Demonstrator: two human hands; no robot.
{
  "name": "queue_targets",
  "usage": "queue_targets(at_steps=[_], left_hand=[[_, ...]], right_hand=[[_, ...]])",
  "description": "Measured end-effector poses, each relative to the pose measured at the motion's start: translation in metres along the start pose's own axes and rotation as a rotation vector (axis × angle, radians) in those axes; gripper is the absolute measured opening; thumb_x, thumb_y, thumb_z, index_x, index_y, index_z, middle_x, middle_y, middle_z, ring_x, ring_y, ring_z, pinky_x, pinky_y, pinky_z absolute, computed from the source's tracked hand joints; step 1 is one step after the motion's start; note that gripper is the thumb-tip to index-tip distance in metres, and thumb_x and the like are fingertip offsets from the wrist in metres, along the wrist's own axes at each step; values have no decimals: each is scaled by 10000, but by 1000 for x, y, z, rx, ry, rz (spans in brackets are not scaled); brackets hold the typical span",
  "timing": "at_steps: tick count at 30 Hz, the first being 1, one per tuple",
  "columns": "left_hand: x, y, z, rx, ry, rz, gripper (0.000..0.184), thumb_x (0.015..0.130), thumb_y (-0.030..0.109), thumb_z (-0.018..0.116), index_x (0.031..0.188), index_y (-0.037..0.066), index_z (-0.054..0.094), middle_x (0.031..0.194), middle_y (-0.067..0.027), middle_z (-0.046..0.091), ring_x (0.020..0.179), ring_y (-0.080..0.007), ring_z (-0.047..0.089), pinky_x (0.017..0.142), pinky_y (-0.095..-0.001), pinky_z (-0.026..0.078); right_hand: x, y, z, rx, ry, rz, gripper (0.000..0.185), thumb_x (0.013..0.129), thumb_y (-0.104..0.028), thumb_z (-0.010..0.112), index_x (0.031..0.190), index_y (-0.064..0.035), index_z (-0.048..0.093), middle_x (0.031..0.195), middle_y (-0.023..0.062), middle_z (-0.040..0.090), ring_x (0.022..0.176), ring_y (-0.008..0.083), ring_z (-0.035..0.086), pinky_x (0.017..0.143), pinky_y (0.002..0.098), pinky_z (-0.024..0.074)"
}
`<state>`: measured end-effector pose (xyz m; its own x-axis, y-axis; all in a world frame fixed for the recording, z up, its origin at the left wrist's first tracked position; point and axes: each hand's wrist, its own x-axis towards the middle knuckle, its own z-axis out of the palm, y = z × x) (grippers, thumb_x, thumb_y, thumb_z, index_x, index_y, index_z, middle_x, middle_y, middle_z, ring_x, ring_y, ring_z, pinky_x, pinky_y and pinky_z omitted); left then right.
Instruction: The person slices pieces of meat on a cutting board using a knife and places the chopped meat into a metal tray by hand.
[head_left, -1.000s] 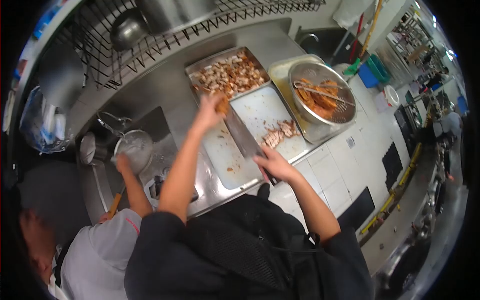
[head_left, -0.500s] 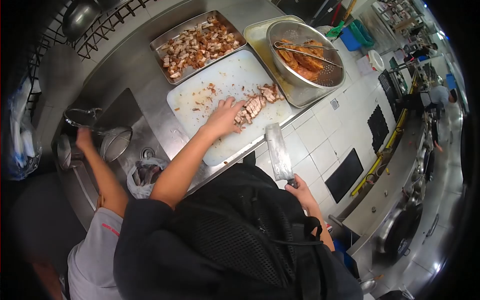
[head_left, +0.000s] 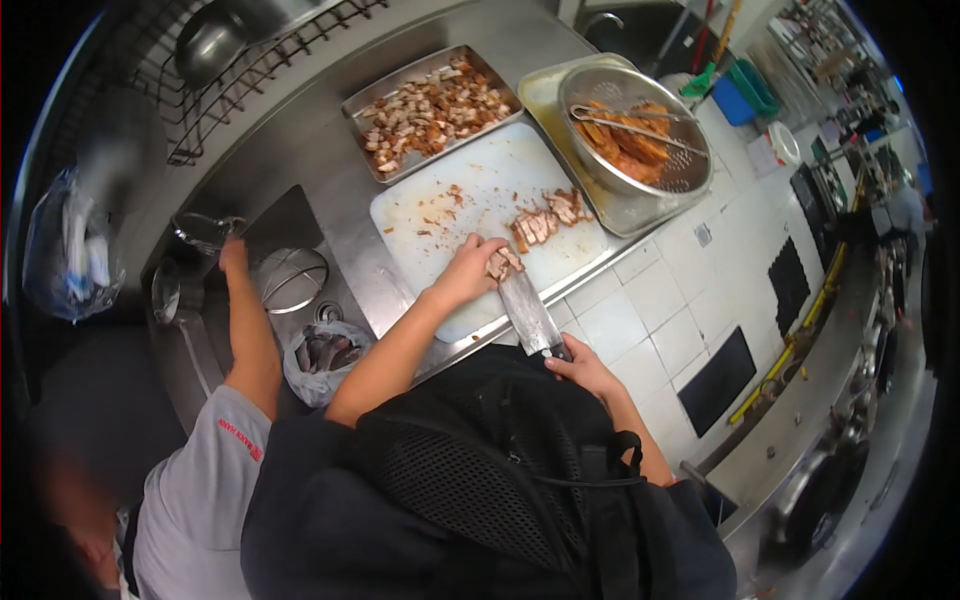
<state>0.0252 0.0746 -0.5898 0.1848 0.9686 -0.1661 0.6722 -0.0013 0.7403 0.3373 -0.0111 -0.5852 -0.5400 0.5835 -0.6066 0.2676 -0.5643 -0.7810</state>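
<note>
My right hand (head_left: pixel 584 370) grips the handle of a cleaver (head_left: pixel 530 318), whose broad blade reaches over the near edge of the white cutting board (head_left: pixel 484 170). At the blade's far end, my left hand (head_left: pixel 468 272) is closed around several pieces of chopped meat (head_left: pixel 506 264), which lie against or on the blade. More sliced meat (head_left: pixel 537 228) sits in a row toward the board's right side. Brown crumbs (head_left: pixel 452 195) are scattered on the board. Behind it a metal tray (head_left: pixel 349 105) holds many chopped meat pieces.
A perforated bowl (head_left: pixel 690 165) with larger meat pieces and tongs (head_left: pixel 640 135) stands on another tray (head_left: pixel 540 92) at right. To the left, a co-worker's arm (head_left: pixel 252 330) reaches over a sink with a strainer (head_left: pixel 292 280). A plastic bag (head_left: pixel 318 385) lies near my left arm.
My right hand has brought the cleaver up to the board, its blade end now at my left hand. The left hand has gathered some meat off the row. The whole view has shifted.
</note>
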Motion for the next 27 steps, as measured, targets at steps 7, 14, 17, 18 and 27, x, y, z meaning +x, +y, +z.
queue_targets(at_steps=[7,14,17,18,27], left_hand=[[40,-48,-87,-129,149,-31,858,656,84,928,1441,110,582,1350,-187,555,1287,-373,570,1118,-421,473],[111,-119,-203,130,299,-99,984,713,221,919,1588,155,473,1489,-249,544,1428,-421,479,1209,-452,397],[102,-117,-160,172,408,-72,914,761,173,895,1568,78,476,1523,-240,519,1449,-423,456,1229,-462,378],[96,-107,-132,65,338,-28,897,765,153,890,1559,71,482,1532,-230,516,1452,-422,451,1231,-462,379],[104,30,-33,458,-363,315,1079,686,-33,853,1622,215,376,1584,-189,416,1387,-436,479,1137,-467,489]], right_hand=[[46,-135,23,-244,-69,-82,279,1025,-158,664,1230,3,563,725,27,585,513,129,559,463,314,454],[106,-213,73,-122,104,-191,318,984,-112,711,1227,21,555,715,51,592,510,139,582,451,318,445],[68,-152,49,-41,116,-226,347,969,-79,727,1256,9,552,741,52,592,514,131,578,452,312,443],[55,-120,37,-72,137,-251,370,976,-83,724,1290,-8,544,764,48,600,517,127,579,455,309,442],[-76,37,-12,289,344,-53,461,972,-72,726,1384,-39,520,852,62,646,640,149,614,608,291,502]])
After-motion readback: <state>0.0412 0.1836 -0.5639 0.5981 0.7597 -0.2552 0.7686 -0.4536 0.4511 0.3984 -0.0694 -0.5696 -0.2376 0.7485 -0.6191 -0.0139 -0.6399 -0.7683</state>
